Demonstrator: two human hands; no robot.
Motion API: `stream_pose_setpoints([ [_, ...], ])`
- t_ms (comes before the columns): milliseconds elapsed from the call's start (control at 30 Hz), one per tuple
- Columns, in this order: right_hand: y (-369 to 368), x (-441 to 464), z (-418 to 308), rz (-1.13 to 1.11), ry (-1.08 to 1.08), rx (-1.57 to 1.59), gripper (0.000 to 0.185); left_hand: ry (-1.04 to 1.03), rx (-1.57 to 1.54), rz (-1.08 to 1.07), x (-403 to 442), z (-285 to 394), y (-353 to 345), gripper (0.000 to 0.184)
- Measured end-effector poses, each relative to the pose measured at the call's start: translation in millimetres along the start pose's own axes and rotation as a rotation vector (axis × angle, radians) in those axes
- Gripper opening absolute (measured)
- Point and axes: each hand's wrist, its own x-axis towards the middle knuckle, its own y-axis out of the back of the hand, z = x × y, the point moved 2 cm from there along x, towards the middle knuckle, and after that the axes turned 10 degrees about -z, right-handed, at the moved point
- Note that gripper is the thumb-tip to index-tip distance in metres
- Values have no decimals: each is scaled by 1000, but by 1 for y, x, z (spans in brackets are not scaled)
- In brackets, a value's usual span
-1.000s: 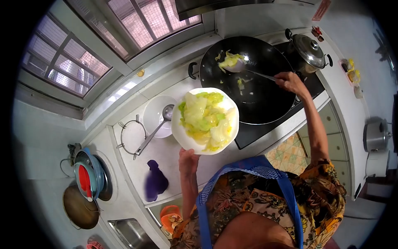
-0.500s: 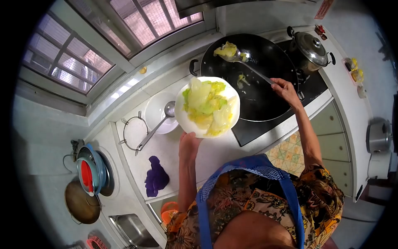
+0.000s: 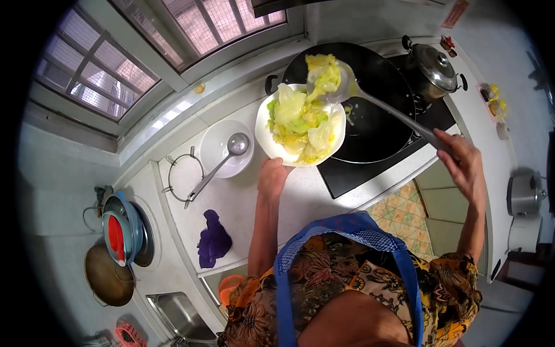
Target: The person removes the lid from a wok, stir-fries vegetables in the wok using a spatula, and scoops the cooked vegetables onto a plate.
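Observation:
My left hand (image 3: 273, 176) grips the near rim of a white plate (image 3: 263, 136) piled with cooked cabbage or lettuce leaves (image 3: 292, 118). The plate is held up beside the left edge of a large black wok (image 3: 378, 130). My right hand (image 3: 464, 165) is wrapped round the handle end of a metal spatula (image 3: 399, 113). Its broad head is over the plate's far right rim, with a clump of leaves (image 3: 324, 74) on it hanging down toward the pile. A few small leaf scraps lie in the wok.
A ladle (image 3: 217, 168) rests in a white bowl (image 3: 208, 144) left of the plate, near a wire ring stand (image 3: 182, 175) and a purple cloth (image 3: 214, 242). A lidded steel pot (image 3: 433, 66) stands right of the wok. The sink (image 3: 180, 315) is at lower left.
The spatula has lifted leaves out of the wok and over the plate. My right hand has moved right and toward me; the plate has shifted up and slightly right.

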Motion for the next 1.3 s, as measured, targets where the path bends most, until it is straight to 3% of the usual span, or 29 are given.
stream_pose_setpoints([
  [67,-7,-7,-15,42,2,-183,37,7,2,-14,3,-1,2,58],
  [267,-7,-19,-20,228,118,-337,37,15,26,-49,4,-3,1,59],
  [400,-1,-19,1,106,-105,112,33,5,47,-51,1,-3,4,61],
  [500,0,-7,17,-24,-368,437,40,22,6,12,-6,-7,23,62],
  [600,-4,9,56,-74,-259,177,38,-39,66,-50,-28,7,3,63],
  [733,2,30,95,-230,-335,-21,31,-43,79,102,-62,17,12,68],
  [833,-3,38,134,-319,-245,-163,25,-43,84,150,-82,21,13,69],
  [1067,8,52,148,-565,-434,-64,22,-63,100,210,-105,21,19,72],
  [1233,-31,37,157,-510,-501,165,22,-70,39,245,-104,18,21,71],
  [1300,-58,31,155,-463,-446,232,23,-25,154,207,-104,18,23,75],
])
